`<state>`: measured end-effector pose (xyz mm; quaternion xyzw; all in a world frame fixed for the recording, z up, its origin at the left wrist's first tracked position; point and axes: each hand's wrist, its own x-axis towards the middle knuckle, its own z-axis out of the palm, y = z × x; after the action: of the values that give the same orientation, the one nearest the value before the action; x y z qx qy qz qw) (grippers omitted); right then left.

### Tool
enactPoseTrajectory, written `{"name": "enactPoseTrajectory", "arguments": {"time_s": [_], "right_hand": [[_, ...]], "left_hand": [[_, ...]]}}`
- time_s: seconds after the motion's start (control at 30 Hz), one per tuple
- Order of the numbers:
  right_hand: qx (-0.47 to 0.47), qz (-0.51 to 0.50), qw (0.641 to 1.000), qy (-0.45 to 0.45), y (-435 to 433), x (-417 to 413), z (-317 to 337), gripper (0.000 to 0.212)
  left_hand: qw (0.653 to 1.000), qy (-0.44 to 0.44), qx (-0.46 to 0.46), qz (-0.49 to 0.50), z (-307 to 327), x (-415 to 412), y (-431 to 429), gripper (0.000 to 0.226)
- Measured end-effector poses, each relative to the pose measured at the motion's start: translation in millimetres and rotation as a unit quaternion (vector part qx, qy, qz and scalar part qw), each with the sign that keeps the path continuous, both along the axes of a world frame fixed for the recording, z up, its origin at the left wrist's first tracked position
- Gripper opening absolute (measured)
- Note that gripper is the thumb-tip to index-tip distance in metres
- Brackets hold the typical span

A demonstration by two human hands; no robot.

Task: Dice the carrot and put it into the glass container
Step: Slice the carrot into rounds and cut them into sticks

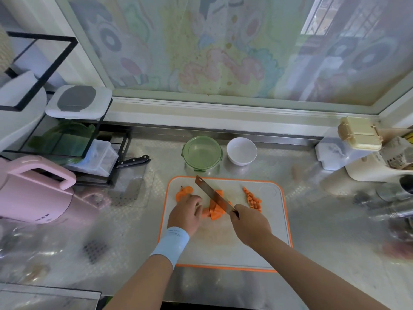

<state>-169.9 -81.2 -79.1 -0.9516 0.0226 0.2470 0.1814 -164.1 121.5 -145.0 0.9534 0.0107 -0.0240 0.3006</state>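
Observation:
A white cutting board with an orange rim (279, 224) lies on the steel counter. Carrot slabs (215, 212) lie at its middle, with round carrot slices (184, 191) at the far left and a row of small diced pieces (253, 199) at the right. My left hand (186, 212) presses down on the slabs from the left. My right hand (250, 222) grips the handle of a cleaver (212, 193), whose blade rests across the slabs. The green-rimmed glass container (202, 153) stands open just beyond the board, with nothing in it.
A white bowl (241, 151) stands right of the container. A pink kettle (35, 189), a black wire rack (67, 130) and a black-handled knife (134, 161) sit on the left. Boxes and metal cups (393, 193) crowd the right edge.

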Motion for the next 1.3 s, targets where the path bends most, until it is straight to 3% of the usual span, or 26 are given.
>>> {"name": "enactPoseTrajectory", "arguments": {"time_s": [0.1,0.2,0.33,0.77,0.93,1.1,1.3], "right_hand": [[0.011,-0.001,1.000,0.001,3,2,1,0.030],[0.017,0.003,1.000,0.005,10,3,0,0.028],[0.024,0.011,1.000,0.010,18,0,-3,0.027],[0.015,0.038,0.999,0.035,23,-23,-3,0.025],[0.011,0.045,0.998,0.048,24,-32,-4,0.027],[0.003,0.044,0.997,0.058,22,-43,-8,0.026],[0.006,0.060,0.997,0.037,23,-56,-13,0.025]], "left_hand": [[0.995,-0.083,0.028,0.053,3,5,17,0.028],[0.995,-0.035,0.038,0.082,0,11,34,0.035],[0.996,0.048,-0.023,0.078,-4,11,44,0.021],[0.992,0.024,-0.110,-0.052,-12,-58,18,0.035],[0.993,0.037,-0.115,0.001,-13,-67,8,0.027],[0.996,0.002,-0.065,-0.061,-19,-80,9,0.024],[0.986,-0.101,-0.012,-0.129,-14,-81,9,0.011]]}}
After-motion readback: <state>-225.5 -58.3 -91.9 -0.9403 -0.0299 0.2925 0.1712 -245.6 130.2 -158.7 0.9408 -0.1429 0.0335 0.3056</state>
